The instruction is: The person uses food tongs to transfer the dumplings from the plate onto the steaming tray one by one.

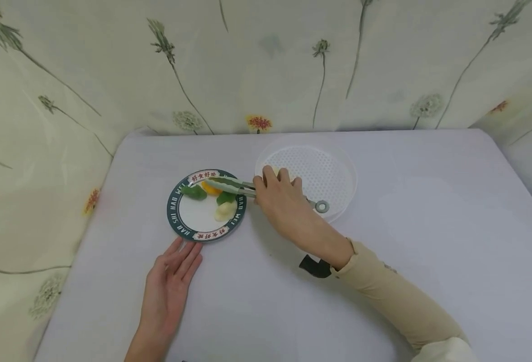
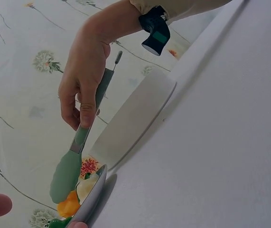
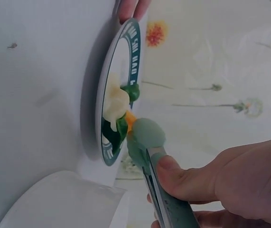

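"While the right hand [image 1: 284, 203] gripped the tongs [image 2: 79, 141] over the plate [image 1: 194, 212], what could you read?"

"'HAO SHI HAO WEI' and '好食好味' ran around it."

"And the left hand [image 1: 171, 281]?"

"Straight-fingered, it touched the plate's near edge. The plate lay on the tabletop [image 1: 429, 196], beside the white perforated basket [image 1: 327, 171]."

Over my feed, I couldn't tell which sort of room it was; flower-printed cloth [image 1: 248, 75] backed a white surface [image 1: 420, 201].
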Action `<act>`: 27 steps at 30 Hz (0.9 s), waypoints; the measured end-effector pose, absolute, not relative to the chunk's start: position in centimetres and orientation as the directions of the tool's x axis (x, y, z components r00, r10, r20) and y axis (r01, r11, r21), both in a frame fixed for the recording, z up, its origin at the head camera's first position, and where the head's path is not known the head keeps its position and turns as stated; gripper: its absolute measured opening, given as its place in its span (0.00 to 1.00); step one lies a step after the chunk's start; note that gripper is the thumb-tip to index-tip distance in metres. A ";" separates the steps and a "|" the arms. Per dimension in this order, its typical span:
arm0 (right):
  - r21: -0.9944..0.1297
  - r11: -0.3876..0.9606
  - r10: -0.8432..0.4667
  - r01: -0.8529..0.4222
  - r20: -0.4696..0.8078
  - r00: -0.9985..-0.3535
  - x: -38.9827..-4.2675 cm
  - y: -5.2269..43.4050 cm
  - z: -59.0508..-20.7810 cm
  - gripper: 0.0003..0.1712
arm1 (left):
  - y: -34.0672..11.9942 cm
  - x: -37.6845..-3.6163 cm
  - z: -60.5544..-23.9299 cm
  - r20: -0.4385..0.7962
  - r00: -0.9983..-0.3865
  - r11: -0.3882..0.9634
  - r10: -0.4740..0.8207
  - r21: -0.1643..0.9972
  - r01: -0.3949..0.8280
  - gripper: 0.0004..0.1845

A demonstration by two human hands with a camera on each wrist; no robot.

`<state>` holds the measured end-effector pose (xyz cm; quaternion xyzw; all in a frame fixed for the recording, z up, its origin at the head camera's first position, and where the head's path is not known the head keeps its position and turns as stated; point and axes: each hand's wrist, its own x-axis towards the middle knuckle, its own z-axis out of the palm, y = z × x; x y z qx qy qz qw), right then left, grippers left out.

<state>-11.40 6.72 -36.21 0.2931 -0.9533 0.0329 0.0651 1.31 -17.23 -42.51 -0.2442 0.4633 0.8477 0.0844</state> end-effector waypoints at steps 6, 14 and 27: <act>-0.040 0.828 -0.551 -0.560 0.132 -0.824 -11.1 6.9 -36.4 0.17 | -17.2 1.5 -42.5 -0.502 -0.860 -0.557 -0.089 0.741 -0.376 0.35; -0.028 0.827 -0.552 -0.561 0.151 -0.820 -11.0 6.7 -36.6 0.16 | -17.3 1.5 -42.6 -0.499 -0.862 -0.566 -0.091 0.738 -0.367 0.34; -0.075 0.838 -0.531 -0.541 0.115 -0.839 -10.9 7.0 -36.6 0.18 | -17.4 1.3 -42.6 -0.496 -0.865 -0.577 -0.070 0.727 -0.371 0.35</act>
